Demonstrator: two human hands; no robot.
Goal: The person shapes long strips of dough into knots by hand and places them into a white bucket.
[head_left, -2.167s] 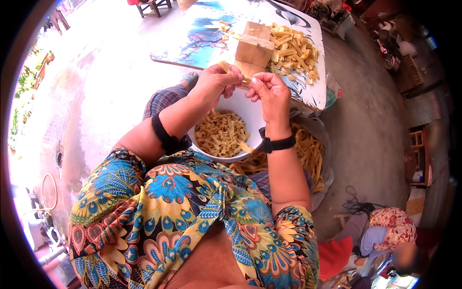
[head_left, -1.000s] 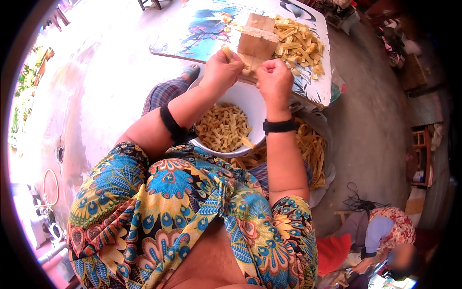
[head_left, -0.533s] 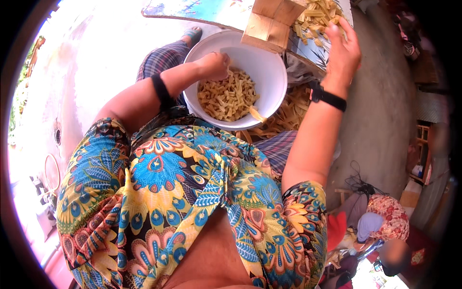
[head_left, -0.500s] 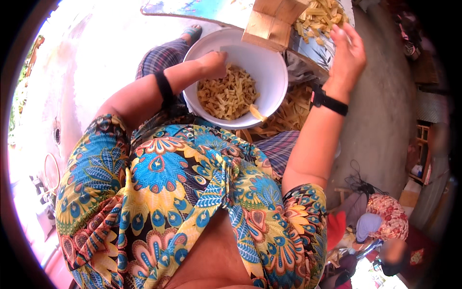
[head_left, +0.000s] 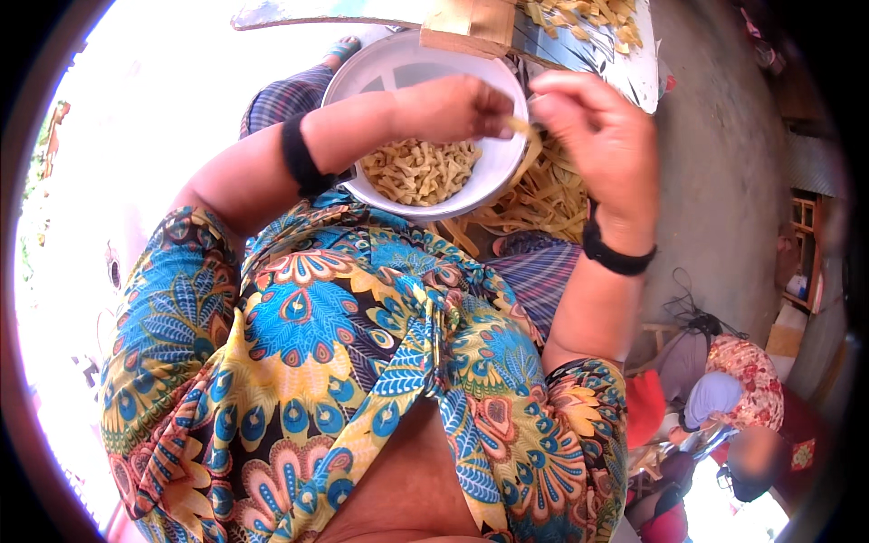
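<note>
My left hand (head_left: pixel 457 109) is closed above the right side of a white tub (head_left: pixel 376 68). A limp yellow strip (head_left: pixel 528 154) hangs from its fingertips over the tub's right rim. Just right of it is my right hand (head_left: pixel 597 122), its curled fingers close to the strip. Motion smears those fingers, so whether they grip anything is unclear. Inside the tub lies a heap of short, pale yellow-brown cut pieces (head_left: pixel 421 172). Longer strips (head_left: pixel 554 195) of the same colour are piled beside the tub, partly behind my right hand.
A low table (head_left: pixel 625 77) beyond the tub bears a wooden block (head_left: pixel 466 23) and more yellow pieces (head_left: pixel 593 18). My checked-cloth legs (head_left: pixel 534 281) flank the tub. Dark cord (head_left: pixel 697 317) lies on the floor at right. Another person (head_left: pixel 738 389) sits at lower right.
My right hand has come down from the pieces on the table toward my left hand. The left has moved right across the tub, where a strip now shows at its fingertips.
</note>
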